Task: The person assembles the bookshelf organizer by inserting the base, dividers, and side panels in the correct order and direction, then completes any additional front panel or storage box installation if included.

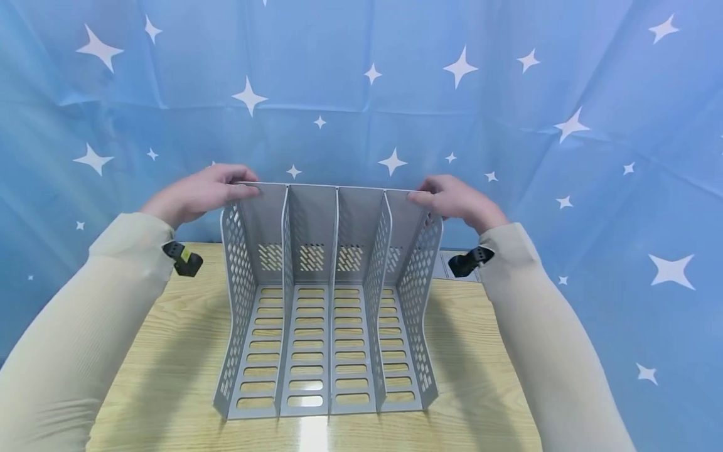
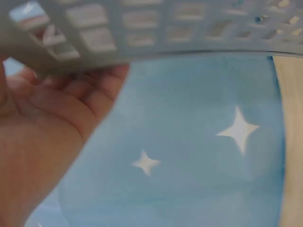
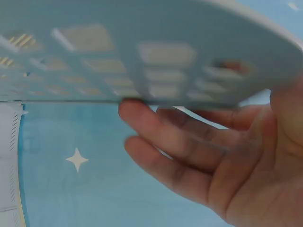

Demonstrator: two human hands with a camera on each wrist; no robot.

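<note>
A grey desktop file organizer with slotted base, perforated dividers and several upright compartments faces me on the table. My left hand grips the top left corner of its back panel, thumb on the inner face and fingers behind. At the top right corner my right hand holds the same edge, thumb in front. The left wrist view shows the left hand against the underside of the perforated side wall. From the right wrist, the right hand's fingers curl behind the other side wall.
The organizer is on a light wooden table. A flat whitish, lined item lies at the table's back right, partly hidden. Behind hangs a blue curtain with white stars. Small black cameras are strapped to both sleeves.
</note>
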